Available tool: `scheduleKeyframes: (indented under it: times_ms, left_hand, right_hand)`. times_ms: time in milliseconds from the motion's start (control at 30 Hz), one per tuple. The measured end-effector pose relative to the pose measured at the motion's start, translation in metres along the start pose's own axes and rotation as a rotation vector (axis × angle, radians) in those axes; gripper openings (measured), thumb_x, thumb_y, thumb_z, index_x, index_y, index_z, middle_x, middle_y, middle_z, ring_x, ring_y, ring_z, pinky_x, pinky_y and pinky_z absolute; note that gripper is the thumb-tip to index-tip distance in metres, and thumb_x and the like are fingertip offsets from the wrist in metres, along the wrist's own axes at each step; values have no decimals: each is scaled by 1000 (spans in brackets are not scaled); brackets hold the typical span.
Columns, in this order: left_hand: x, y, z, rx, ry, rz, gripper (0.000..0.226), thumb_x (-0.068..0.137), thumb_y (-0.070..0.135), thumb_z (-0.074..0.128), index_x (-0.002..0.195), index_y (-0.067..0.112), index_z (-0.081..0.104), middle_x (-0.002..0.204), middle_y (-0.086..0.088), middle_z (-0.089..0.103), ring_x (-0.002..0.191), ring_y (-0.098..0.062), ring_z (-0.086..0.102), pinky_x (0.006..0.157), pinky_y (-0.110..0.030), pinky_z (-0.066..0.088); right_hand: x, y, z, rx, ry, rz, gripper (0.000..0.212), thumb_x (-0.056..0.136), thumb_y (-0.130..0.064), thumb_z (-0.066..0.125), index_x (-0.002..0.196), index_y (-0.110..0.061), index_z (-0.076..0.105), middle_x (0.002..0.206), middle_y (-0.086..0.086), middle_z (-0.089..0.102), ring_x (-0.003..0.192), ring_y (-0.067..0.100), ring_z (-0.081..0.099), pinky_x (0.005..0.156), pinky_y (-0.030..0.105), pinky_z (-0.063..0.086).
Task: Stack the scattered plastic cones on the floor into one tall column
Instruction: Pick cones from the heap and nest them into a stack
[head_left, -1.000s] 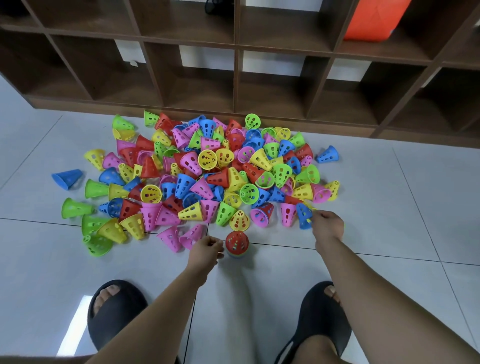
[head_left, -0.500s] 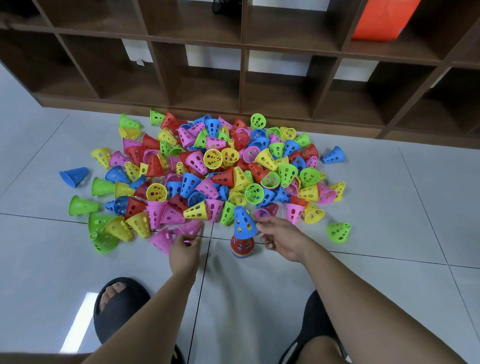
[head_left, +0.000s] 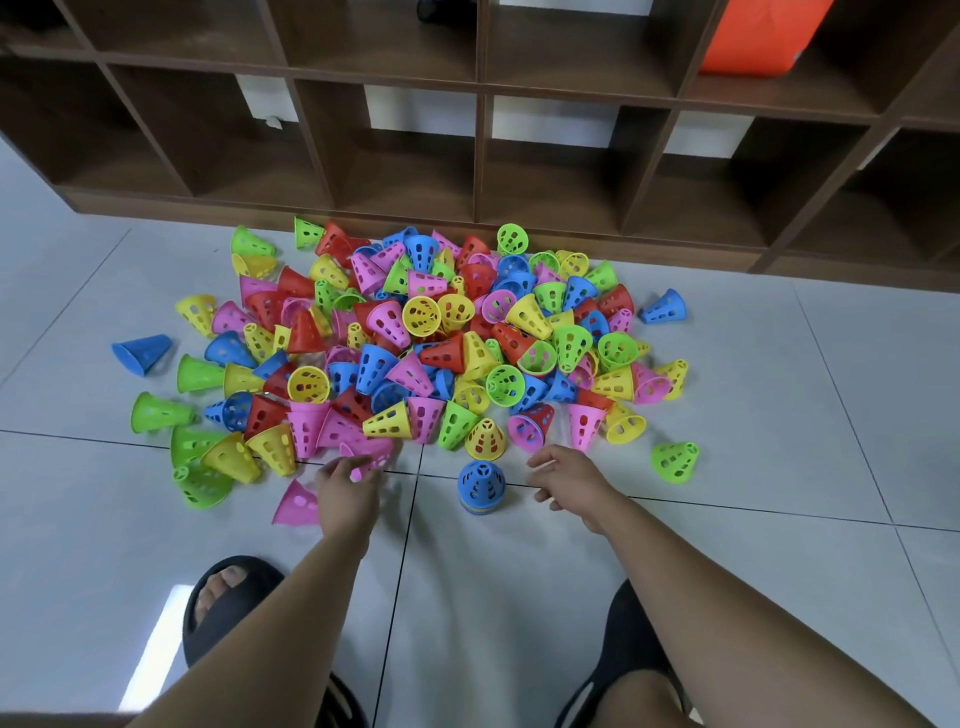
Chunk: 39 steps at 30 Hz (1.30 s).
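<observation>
Stack (head_left: 481, 484) between right hand (head_left: 569, 480) and left hand (head_left: 345, 493) with pink cone (head_left: 366, 464)

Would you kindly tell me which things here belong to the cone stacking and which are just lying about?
Job: blue-topped stack; loose cone pile; pink cone in left hand; empty right hand.
Not the job: wooden shelving; orange container; black slippers.

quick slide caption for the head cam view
Left hand grips a pink cone at the pile edge while the open right hand hovers beside the blue-topped stack.
</observation>
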<state>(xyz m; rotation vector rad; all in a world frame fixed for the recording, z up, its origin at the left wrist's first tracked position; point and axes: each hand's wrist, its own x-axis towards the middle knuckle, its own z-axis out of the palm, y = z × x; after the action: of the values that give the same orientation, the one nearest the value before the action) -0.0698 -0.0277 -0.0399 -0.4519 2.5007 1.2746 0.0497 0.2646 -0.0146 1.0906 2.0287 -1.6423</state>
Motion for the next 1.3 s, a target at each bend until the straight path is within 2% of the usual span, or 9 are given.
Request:
scheduleKeyframes:
  times_ms: [100,267,433,567,667,900,1033,1100,1300]
  left_hand:
    - [-1,4,0,2,21,18,24,100,30,69,124,30,72,144,0,63,105,-22,65,81,-41,60]
    - [-3,18,11,-150,33,54,12,101,21,67,107,29,75,113,7,75,104,-21,71,91,-43,60]
    - [-13,52,24,-349,-71,143,9,98,21,71,104,27,74,98,-1,78,91,-23,72,81,-39,57]
    - [-30,79,35,-520,-162,115,18,102,24,69,120,23,71,98,-5,74,77,-18,64,69,-32,51]
    - [-39,88,43,-535,-279,112,17,106,16,63,118,15,74,89,-4,67,69,-16,54,60,-25,46]
    - [-47,70,53,-379,-440,137,19,106,15,61,106,18,80,78,3,67,65,-13,50,59,-24,43]
    - [-50,52,54,-263,-390,160,18,106,22,61,102,23,79,76,6,68,64,-11,55,62,-25,45]
    - [-53,47,54,-220,-359,162,18,106,25,60,100,25,77,77,6,69,65,-10,57,61,-27,44]
    - [-61,41,59,-170,-332,143,9,103,25,66,99,22,73,91,2,74,74,-16,66,57,-21,44]
  right_hand:
    - [9,3,-24,-19,180,-27,18,93,-8,63,107,-18,69,108,7,72,79,24,70,61,28,53]
    - [18,21,-90,-401,525,-67,26,90,-9,63,111,-20,73,121,8,72,109,34,69,92,37,57]
    - [10,46,-139,-529,682,14,40,89,-6,63,127,-18,62,136,10,43,94,40,68,81,40,55]
    - [11,67,-148,-571,602,123,66,89,-6,61,150,-25,46,153,4,28,120,43,58,85,41,51]
    - [10,76,-145,-559,551,125,72,89,-1,55,156,-23,39,154,9,33,118,46,61,86,42,50]
    - [9,67,-116,-546,474,37,38,94,-16,67,132,-15,61,127,18,60,111,38,62,83,37,52]
    - [3,36,-92,-355,365,-30,24,92,-33,73,113,-24,66,101,10,71,85,25,70,63,30,51]
    - [3,19,-82,-264,300,-66,23,88,-40,76,105,-28,69,94,7,74,79,23,75,69,34,61]
    - [-21,-48,-54,16,78,-233,16,91,-26,80,101,-15,75,75,5,69,65,20,66,64,33,59]
